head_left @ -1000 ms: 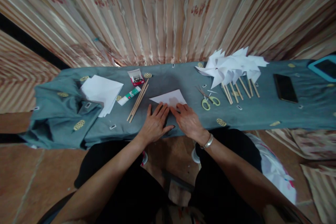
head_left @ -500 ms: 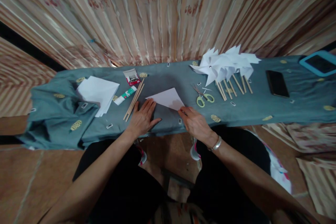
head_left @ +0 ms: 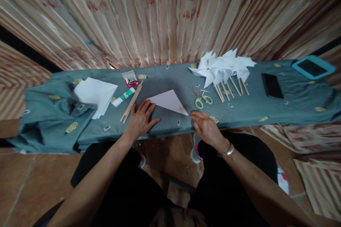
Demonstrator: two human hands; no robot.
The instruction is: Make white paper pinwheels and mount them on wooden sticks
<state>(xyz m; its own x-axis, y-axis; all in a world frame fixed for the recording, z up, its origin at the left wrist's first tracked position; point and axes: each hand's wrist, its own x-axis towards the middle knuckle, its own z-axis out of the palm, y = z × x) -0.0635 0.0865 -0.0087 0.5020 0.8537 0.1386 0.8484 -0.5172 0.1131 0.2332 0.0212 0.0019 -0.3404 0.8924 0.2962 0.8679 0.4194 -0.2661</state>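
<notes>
A white sheet of paper (head_left: pixel 169 101), folded into a triangle, lies on the cloth-covered table in front of me. My left hand (head_left: pixel 141 117) rests flat with its fingers spread, the fingertips on the paper's left corner. At the opposite corner, my right hand (head_left: pixel 206 126) is closed, thumb and fingers together at the paper's right tip. Just beyond that hand lie scissors (head_left: pixel 199 102) with green handles. Several wooden sticks (head_left: pixel 131 102) lie beside my left fingers, next to a glue stick (head_left: pixel 123 97).
At the left is a stack of white paper (head_left: pixel 97 92). A small red-and-white box (head_left: pixel 130 79) holds small metal pieces. Several paper pinwheels (head_left: pixel 222 67) on sticks lie right of centre. Farther right are a black phone (head_left: pixel 272 86) and a blue-framed tablet (head_left: pixel 313 67). A curtain (head_left: pixel 160 17) hangs behind.
My right hand has slid rightward along the paper's near edge to the tip, uncovering that corner. My left hand stays on the left corner. The whole view has shifted slightly.
</notes>
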